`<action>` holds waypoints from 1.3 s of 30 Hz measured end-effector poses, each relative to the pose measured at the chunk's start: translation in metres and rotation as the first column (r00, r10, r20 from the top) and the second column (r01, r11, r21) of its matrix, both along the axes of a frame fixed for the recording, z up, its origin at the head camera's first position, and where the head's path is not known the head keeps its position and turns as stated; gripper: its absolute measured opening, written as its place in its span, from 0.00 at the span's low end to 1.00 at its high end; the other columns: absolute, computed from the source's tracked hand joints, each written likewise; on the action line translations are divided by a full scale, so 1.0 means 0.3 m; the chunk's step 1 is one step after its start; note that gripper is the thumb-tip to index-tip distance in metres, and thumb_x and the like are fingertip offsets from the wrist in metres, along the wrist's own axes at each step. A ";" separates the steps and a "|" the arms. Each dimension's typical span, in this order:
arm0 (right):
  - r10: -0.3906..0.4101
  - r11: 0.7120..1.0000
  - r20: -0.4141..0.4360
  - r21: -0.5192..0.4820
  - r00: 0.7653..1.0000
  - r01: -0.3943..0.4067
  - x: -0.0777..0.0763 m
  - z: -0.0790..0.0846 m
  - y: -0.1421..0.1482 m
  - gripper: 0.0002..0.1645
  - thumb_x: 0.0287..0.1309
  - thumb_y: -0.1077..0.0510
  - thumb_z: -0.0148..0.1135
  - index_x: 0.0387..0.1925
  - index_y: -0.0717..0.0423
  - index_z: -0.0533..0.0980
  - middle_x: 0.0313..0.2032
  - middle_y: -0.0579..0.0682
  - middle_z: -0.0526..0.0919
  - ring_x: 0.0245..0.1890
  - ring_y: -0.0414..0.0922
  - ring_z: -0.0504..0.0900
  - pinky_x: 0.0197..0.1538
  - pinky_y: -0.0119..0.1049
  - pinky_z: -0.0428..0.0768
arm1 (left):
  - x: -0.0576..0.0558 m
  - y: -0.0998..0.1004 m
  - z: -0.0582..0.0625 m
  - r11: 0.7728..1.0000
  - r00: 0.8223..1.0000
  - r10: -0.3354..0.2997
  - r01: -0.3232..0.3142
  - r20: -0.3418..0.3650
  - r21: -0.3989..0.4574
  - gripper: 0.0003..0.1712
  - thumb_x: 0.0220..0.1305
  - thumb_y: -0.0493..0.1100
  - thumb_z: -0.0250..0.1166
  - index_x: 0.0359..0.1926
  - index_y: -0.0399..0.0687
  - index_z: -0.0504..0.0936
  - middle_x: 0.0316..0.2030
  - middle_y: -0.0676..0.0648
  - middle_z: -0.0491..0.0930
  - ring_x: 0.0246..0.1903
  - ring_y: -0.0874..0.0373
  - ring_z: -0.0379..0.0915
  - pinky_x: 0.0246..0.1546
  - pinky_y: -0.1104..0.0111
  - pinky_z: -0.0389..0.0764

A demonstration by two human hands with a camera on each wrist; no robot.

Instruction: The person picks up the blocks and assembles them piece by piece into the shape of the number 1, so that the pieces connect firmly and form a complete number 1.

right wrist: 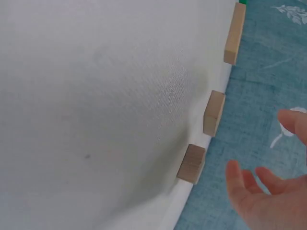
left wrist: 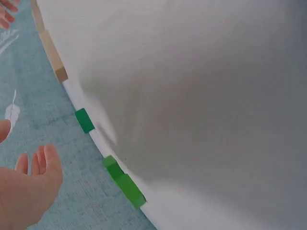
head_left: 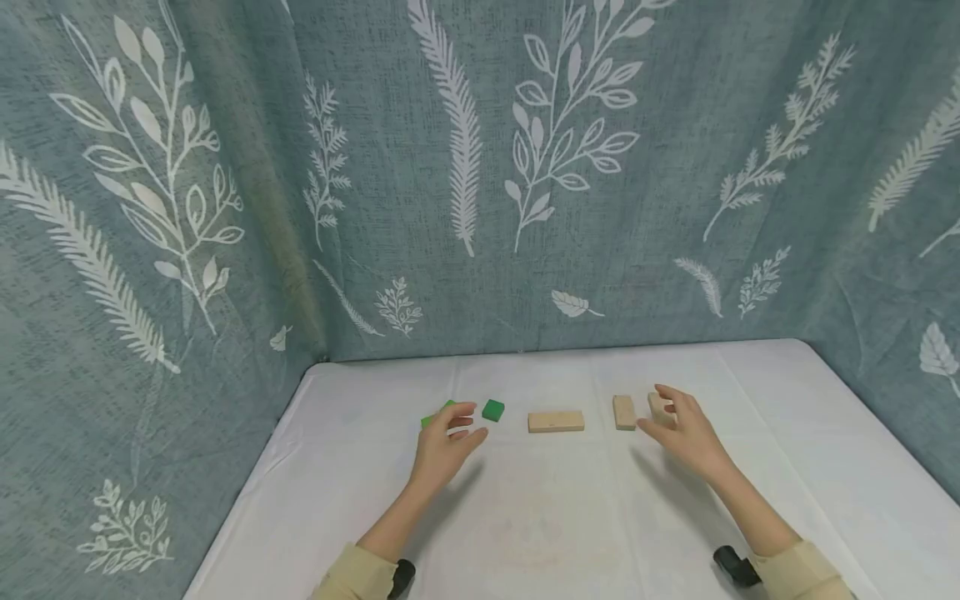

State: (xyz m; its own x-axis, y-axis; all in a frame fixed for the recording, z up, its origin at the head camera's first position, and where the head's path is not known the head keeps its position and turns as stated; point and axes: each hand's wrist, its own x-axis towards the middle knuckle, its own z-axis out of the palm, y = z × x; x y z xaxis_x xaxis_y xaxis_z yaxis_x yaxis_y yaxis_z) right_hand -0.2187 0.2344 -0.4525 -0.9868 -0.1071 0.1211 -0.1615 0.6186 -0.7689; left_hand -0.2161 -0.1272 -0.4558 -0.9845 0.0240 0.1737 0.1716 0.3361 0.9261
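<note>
My left hand hovers over the table with fingers loosely bent and nothing in them. Partly hidden behind it lie light green blocks, two of which show in the left wrist view. A dark green block sits just right of its fingertips. Above the table's right part, my right hand is likewise relaxed and holds nothing. It is nearest to two wooden blocks, one upright-looking in the head view and one partly covered by the fingers. Between the hands lies a longer wooden block.
A white cloth covers the table. Blue-grey curtains with white leaf prints stand behind and at both sides. Dark wrist devices show at the left and right cuffs.
</note>
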 end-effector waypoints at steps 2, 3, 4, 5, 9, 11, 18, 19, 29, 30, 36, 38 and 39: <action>0.008 1.000 -0.001 0.005 1.000 -0.008 -0.012 -0.005 -0.001 0.42 0.65 0.54 0.62 0.69 0.72 0.54 0.63 0.73 0.59 0.60 0.69 0.64 0.55 0.61 0.71 | -0.007 0.012 0.002 1.000 1.000 -0.019 0.020 0.006 -0.013 0.24 0.61 0.38 0.68 0.57 0.37 0.76 0.54 0.38 0.76 0.53 0.47 0.73 0.55 0.60 0.75; 0.013 1.000 0.001 0.006 1.000 -0.013 -0.019 -0.010 -0.002 0.42 0.64 0.54 0.62 0.69 0.72 0.54 0.63 0.73 0.59 0.59 0.68 0.64 0.54 0.60 0.71 | -0.012 0.017 0.001 0.999 0.999 -0.031 0.031 0.009 -0.016 0.24 0.60 0.38 0.69 0.57 0.37 0.76 0.54 0.38 0.76 0.52 0.47 0.73 0.55 0.61 0.75; 0.018 1.000 0.008 0.005 1.000 -0.018 -0.027 -0.015 -0.003 0.42 0.64 0.55 0.62 0.69 0.72 0.55 0.63 0.73 0.60 0.59 0.68 0.65 0.54 0.60 0.72 | -0.016 0.023 -0.002 0.999 0.999 -0.042 0.042 0.009 -0.021 0.23 0.60 0.37 0.69 0.56 0.36 0.76 0.54 0.38 0.76 0.52 0.47 0.74 0.55 0.61 0.75; 0.020 1.000 0.016 0.007 1.000 -0.020 -0.035 -0.019 -0.005 0.42 0.64 0.55 0.62 0.69 0.71 0.55 0.63 0.73 0.60 0.59 0.68 0.65 0.54 0.60 0.72 | -0.020 0.028 -0.005 0.998 0.999 -0.052 0.052 0.010 -0.028 0.23 0.60 0.37 0.69 0.56 0.35 0.77 0.53 0.38 0.76 0.52 0.47 0.74 0.54 0.61 0.76; 0.022 1.000 0.049 0.016 0.999 -0.023 -0.063 -0.032 -0.018 0.42 0.62 0.54 0.64 0.68 0.71 0.57 0.62 0.73 0.63 0.59 0.67 0.66 0.55 0.59 0.72 | -0.035 0.047 -0.022 0.995 0.996 -0.088 0.089 0.023 -0.040 0.21 0.59 0.36 0.69 0.54 0.34 0.78 0.51 0.37 0.77 0.51 0.46 0.74 0.52 0.62 0.77; 0.027 1.000 0.062 0.015 0.998 -0.027 -0.073 -0.034 -0.023 0.42 0.62 0.54 0.65 0.67 0.72 0.58 0.62 0.73 0.63 0.59 0.67 0.66 0.55 0.59 0.72 | -0.041 0.056 -0.028 0.994 0.994 -0.100 0.102 0.040 -0.049 0.21 0.59 0.36 0.69 0.54 0.34 0.78 0.50 0.38 0.78 0.51 0.45 0.74 0.52 0.62 0.77; 0.044 0.999 0.108 0.012 0.993 -0.046 -0.101 -0.042 -0.027 0.44 0.61 0.53 0.66 0.68 0.72 0.56 0.62 0.73 0.63 0.59 0.67 0.66 0.56 0.58 0.71 | -0.067 0.083 -0.042 0.985 0.987 -0.140 0.147 0.079 -0.095 0.21 0.59 0.37 0.70 0.53 0.37 0.79 0.50 0.40 0.79 0.51 0.44 0.75 0.47 0.60 0.79; 0.048 0.999 0.110 0.014 0.993 -0.050 -0.104 -0.043 -0.027 0.44 0.61 0.54 0.66 0.67 0.72 0.56 0.62 0.73 0.63 0.59 0.67 0.66 0.56 0.58 0.71 | -0.072 0.088 -0.043 0.982 0.985 -0.148 0.157 0.083 -0.103 0.21 0.59 0.38 0.70 0.53 0.37 0.79 0.50 0.41 0.79 0.51 0.44 0.75 0.47 0.60 0.79; 0.075 0.996 0.163 0.033 0.984 -0.082 -0.134 -0.056 -0.044 0.44 0.59 0.57 0.66 0.67 0.75 0.55 0.64 0.75 0.59 0.62 0.70 0.64 0.58 0.59 0.71 | -0.114 0.142 -0.067 0.962 0.977 -0.179 0.199 0.120 -0.186 0.22 0.58 0.38 0.71 0.53 0.38 0.79 0.49 0.40 0.80 0.49 0.46 0.77 0.46 0.59 0.79; 0.078 0.995 0.160 0.047 0.984 -0.087 -0.136 -0.056 -0.046 0.44 0.59 0.57 0.66 0.67 0.75 0.55 0.63 0.75 0.59 0.61 0.70 0.64 0.58 0.59 0.71 | -0.118 0.147 -0.068 0.960 0.977 -0.179 0.199 0.118 -0.197 0.22 0.58 0.38 0.71 0.53 0.38 0.79 0.48 0.40 0.80 0.48 0.46 0.77 0.45 0.60 0.79; 0.086 0.990 0.118 0.100 0.989 -0.099 -0.152 -0.059 -0.056 0.44 0.56 0.59 0.67 0.65 0.79 0.56 0.60 0.77 0.64 0.57 0.68 0.68 0.56 0.59 0.72 | -0.144 0.178 -0.072 0.943 0.977 -0.195 0.211 0.087 -0.256 0.22 0.57 0.36 0.71 0.52 0.36 0.79 0.47 0.39 0.80 0.47 0.46 0.78 0.46 0.60 0.79; 0.091 0.989 0.116 0.108 0.989 -0.104 -0.155 -0.061 -0.058 0.44 0.56 0.60 0.67 0.65 0.80 0.56 0.60 0.77 0.63 0.57 0.68 0.68 0.57 0.59 0.71 | -0.153 0.188 -0.074 0.938 0.976 -0.202 0.217 0.082 -0.270 0.22 0.56 0.36 0.72 0.52 0.36 0.79 0.47 0.39 0.80 0.47 0.46 0.78 0.46 0.60 0.79; 0.093 0.988 0.118 0.111 0.989 -0.106 -0.157 -0.062 -0.059 0.44 0.56 0.60 0.67 0.65 0.80 0.56 0.60 0.78 0.63 0.57 0.69 0.68 0.57 0.58 0.71 | -0.158 0.192 -0.075 0.936 0.976 -0.205 0.219 0.079 -0.276 0.22 0.56 0.35 0.72 0.52 0.35 0.79 0.47 0.38 0.80 0.47 0.46 0.78 0.46 0.60 0.79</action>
